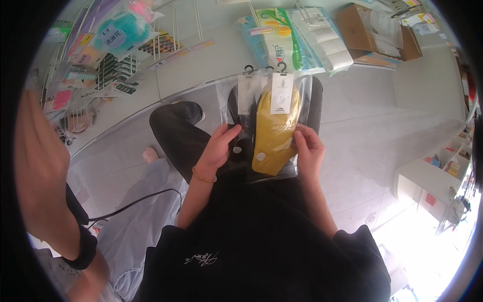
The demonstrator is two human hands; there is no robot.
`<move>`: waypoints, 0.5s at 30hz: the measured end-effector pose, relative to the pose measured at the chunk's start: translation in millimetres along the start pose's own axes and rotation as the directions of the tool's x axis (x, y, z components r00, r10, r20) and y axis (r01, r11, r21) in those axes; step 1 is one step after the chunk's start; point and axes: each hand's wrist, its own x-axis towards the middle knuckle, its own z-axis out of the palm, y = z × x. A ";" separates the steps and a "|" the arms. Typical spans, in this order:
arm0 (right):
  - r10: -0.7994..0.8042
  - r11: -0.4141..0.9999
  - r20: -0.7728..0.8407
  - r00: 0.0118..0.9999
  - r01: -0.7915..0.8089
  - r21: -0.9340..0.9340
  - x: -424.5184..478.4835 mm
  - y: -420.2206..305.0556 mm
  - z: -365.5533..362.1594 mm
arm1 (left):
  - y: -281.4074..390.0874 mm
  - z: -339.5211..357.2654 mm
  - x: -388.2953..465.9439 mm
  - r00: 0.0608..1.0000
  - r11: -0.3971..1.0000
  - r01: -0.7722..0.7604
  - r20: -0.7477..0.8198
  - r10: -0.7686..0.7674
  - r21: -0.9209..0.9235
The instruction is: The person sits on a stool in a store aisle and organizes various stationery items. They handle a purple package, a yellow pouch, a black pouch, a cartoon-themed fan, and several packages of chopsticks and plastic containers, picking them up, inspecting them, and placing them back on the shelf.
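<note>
Between my hands are clear plastic packs of socks, held over my lap. A mustard-yellow pair of socks (273, 136) lies in front, with a white card tag (281, 94) and a small black hook at its top. Behind and to the left is a pack of black socks (246, 130), partly covered, with its own white tag (246, 98). My left hand (220, 145) grips the left edge, thumb on the plastic, a beaded bracelet on the wrist. My right hand (310, 147) pinches the right edge of the yellow pack.
Ahead, a shelf (211, 64) bears tissue packs (277, 37) and an open cardboard box (362, 36). Packaged bath puffs (117, 34) hang on wire hooks at left. Another person's arm (45, 170) reaches up close on the left. A white cabinet (426, 177) stands at right.
</note>
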 end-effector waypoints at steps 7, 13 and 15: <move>0.062 0.995 -0.062 0.996 -0.057 0.082 5.9 0.5 -10.4 | 11.9 33.7 2.5 0.999 1.000 -0.025 -0.027 0.025 -0.011; 0.027 0.998 0.004 1.000 -0.027 0.050 1.6 3.4 -2.9 | 9.3 24.2 3.6 1.000 0.996 -0.024 0.006 0.024 0.091; 0.010 0.997 -0.068 0.998 -0.004 0.077 5.8 7.0 -6.8 | 11.0 23.7 1.3 0.998 0.998 -0.053 -0.039 0.055 0.039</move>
